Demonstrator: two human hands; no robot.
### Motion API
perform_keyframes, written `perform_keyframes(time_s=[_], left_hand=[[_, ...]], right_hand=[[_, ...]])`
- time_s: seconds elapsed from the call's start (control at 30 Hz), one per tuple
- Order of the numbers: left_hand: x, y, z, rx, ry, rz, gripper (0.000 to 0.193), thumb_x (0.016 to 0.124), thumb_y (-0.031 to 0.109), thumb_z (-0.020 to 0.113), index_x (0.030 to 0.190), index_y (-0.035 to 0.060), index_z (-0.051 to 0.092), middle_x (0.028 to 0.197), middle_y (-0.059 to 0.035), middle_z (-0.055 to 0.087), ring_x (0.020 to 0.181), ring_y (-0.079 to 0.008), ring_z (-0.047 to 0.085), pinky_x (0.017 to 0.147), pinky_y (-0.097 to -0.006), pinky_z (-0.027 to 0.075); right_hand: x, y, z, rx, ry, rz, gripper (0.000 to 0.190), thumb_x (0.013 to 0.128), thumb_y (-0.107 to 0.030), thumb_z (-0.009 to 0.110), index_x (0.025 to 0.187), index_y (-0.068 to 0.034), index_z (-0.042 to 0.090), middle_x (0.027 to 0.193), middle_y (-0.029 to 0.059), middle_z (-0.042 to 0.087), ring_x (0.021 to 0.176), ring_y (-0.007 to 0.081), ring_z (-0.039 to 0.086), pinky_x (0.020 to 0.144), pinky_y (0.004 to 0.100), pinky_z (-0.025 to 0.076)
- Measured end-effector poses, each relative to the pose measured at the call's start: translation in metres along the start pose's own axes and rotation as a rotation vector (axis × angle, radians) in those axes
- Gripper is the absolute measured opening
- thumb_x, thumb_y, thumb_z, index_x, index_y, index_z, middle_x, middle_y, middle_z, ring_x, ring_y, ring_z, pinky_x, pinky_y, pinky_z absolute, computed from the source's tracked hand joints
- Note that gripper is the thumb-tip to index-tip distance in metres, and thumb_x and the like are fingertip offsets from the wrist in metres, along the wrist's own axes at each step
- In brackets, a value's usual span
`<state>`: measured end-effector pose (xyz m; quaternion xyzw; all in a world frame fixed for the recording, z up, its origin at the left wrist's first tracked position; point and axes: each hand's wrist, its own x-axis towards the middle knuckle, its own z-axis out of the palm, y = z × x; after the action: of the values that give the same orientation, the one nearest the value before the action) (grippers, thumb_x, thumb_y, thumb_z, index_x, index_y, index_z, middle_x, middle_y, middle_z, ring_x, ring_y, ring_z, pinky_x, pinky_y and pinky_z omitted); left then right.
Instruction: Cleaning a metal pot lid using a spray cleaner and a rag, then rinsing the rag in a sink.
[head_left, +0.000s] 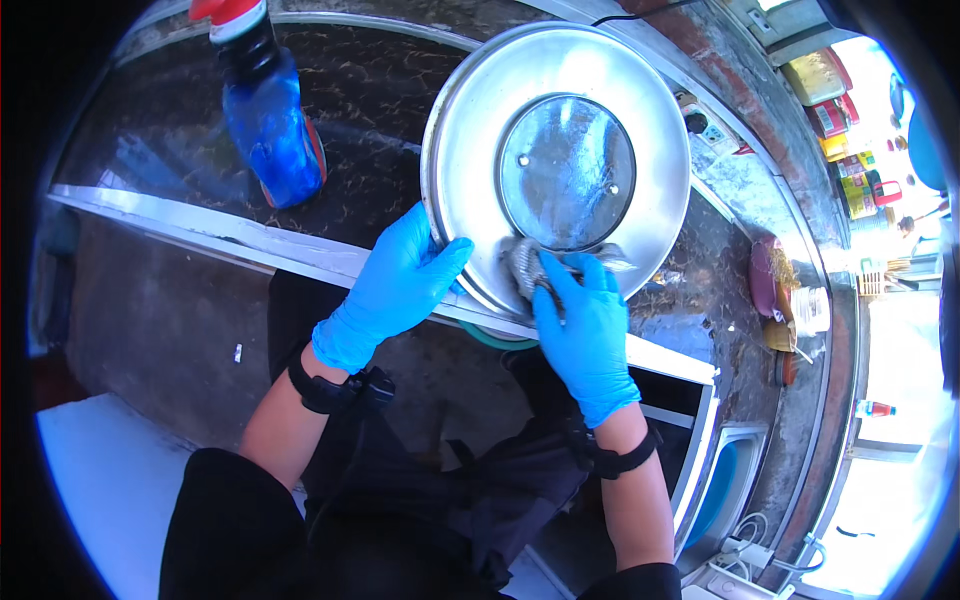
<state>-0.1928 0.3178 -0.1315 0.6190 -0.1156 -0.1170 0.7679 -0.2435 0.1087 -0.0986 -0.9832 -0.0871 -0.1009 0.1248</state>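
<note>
A round metal pan lid with a dark glass centre (559, 60) is before me over the counter's edge, tilted, with two small holes in the glass. My left hand (409, 277), in a blue glove, grips its rim at the lower left, thumb on top and fingers behind. In my right hand (585, 322), also gloved in blue, is a crumpled grey cloth (523, 262), pressed on the lid's metal ring just below the glass. To the left on the dark counter stands a blue spray bottle (274, 127) with a red and white top.
The white counter edge (202, 225) runs across below the lid. At the right lie a purple packet (763, 277) and a clear jar (811, 310). A sink with a blue basin (716, 487) is at the lower right. Jars and bottles (859, 195) stand along the window ledge.
</note>
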Motion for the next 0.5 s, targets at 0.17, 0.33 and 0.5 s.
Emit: perform_keyframes(time_s=[0.17,0.33,0.5], left_hand=[[0.000,0.001,0.006,-0.087,-0.010,0.041,0.040,0.091,0.008,0.056,0.128,0.0006,0.044,0.096,-0.0043,0.060,0.073,-0.0043,0.056,0.059,-0.0211,0.050],[-0.002,0.005,0.007,-0.071,-0.023,0.005,0.042,0.092,0.009,0.056,0.131,0.0016,0.042,0.093,-0.0035,0.060,0.070,-0.0035,0.054,0.057,-0.0209,0.048],[-0.003,0.002,0.008,-0.057,-0.019,-0.010,0.047,0.092,0.008,0.055,0.135,0.0040,0.038,0.090,-0.0028,0.059,0.067,-0.0029,0.051,0.056,-0.0202,0.046]], right_hand=[[-0.010,0.050,-0.017,-0.396,0.115,0.086,0.037,0.082,-0.028,0.059,0.115,-0.013,0.062,0.108,0.0134,0.054,0.097,0.0329,0.053,0.077,0.0469,0.044],[-0.002,0.035,-0.017,-0.377,0.026,0.074,0.032,0.083,-0.028,0.056,0.110,-0.011,0.060,0.102,0.0132,0.054,0.095,0.0330,0.051,0.080,0.0469,0.040],[0.002,-0.008,0.007,-0.099,0.077,0.013,0.024,0.083,-0.022,0.057,0.091,-0.001,0.062,0.098,0.0163,0.053,0.087,0.0346,0.049,0.077,0.0465,0.041]])
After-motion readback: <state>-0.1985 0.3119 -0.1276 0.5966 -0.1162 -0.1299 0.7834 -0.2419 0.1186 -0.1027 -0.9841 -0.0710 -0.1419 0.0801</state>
